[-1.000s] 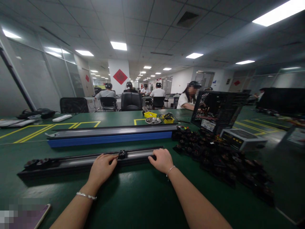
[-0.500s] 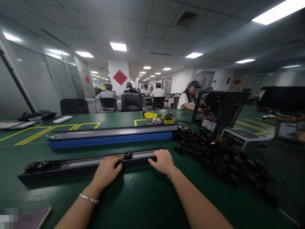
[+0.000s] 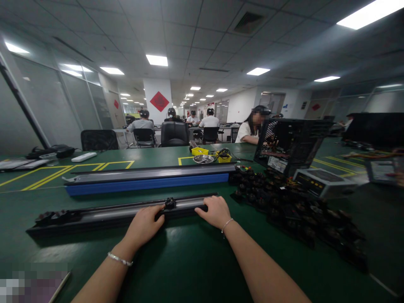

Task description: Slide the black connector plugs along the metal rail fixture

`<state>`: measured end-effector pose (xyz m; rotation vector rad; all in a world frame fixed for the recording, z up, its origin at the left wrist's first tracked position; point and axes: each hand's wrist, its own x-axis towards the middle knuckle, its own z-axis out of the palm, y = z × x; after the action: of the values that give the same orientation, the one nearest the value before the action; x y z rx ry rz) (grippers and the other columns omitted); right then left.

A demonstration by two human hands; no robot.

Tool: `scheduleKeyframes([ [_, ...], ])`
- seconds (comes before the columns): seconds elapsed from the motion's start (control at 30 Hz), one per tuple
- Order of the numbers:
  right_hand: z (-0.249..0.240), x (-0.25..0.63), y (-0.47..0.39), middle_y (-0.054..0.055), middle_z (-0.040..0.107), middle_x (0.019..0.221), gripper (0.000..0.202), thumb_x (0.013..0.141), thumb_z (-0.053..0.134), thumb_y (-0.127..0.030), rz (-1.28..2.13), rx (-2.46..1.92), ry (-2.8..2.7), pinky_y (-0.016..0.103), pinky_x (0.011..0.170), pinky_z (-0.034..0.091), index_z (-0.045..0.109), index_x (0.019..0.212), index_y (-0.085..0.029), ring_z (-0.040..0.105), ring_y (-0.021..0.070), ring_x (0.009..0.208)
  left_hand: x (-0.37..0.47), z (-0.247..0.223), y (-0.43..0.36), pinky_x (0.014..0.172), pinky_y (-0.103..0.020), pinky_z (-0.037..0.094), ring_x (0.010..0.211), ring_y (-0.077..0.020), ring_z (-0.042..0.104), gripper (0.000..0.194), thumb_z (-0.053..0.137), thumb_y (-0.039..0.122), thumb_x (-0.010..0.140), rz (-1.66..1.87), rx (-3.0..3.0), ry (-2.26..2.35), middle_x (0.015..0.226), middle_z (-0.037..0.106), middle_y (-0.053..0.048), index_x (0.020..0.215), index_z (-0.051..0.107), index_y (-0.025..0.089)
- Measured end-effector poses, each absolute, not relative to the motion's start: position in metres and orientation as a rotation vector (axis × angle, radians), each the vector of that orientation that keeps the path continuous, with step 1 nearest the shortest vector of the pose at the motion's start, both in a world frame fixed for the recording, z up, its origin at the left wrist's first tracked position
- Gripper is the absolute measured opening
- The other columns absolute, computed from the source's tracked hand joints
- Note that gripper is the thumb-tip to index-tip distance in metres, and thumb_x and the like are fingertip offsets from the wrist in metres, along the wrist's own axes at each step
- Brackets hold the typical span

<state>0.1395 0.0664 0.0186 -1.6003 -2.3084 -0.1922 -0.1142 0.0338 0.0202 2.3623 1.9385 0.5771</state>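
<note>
A long black tray with a shiny grey inner face lies on the green table in front of me. My left hand grips its near edge, thumb in front and fingers over the top. The left fingertips reach a small black part sitting in the tray; whether they press on it is hard to see. My right hand grips the tray close to its right end, its fingers partly hidden. Several similar black parts stand in the tray's left end.
Behind lies a blue-sided long tray. A heap of small black parts spreads to the right, beside a power supply and an open computer case. Farther back are a metal dish, yellow bins and a seated person.
Both hands stay on the tray in nearly the same place. The whole view has shifted very slightly.
</note>
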Motion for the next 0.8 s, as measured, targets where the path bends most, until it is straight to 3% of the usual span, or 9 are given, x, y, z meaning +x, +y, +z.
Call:
scheduleKeyframes([
  [0.8,0.0244,0.1371,0.0626,0.003,0.066,0.076,0.044,0.082,0.040,-0.056,-0.208,-1.632,-2.326,0.030,0.068,0.030,0.059,0.067,-0.020,0.056,0.0183,0.079,-0.1090,0.0177,0.0310,0.092,-0.037,0.033,0.109,-0.0182,0.052,0.040,0.042,0.036,0.079,0.497,2.495,1.905,0.116,0.061,0.001,0.118,0.052,0.030],
])
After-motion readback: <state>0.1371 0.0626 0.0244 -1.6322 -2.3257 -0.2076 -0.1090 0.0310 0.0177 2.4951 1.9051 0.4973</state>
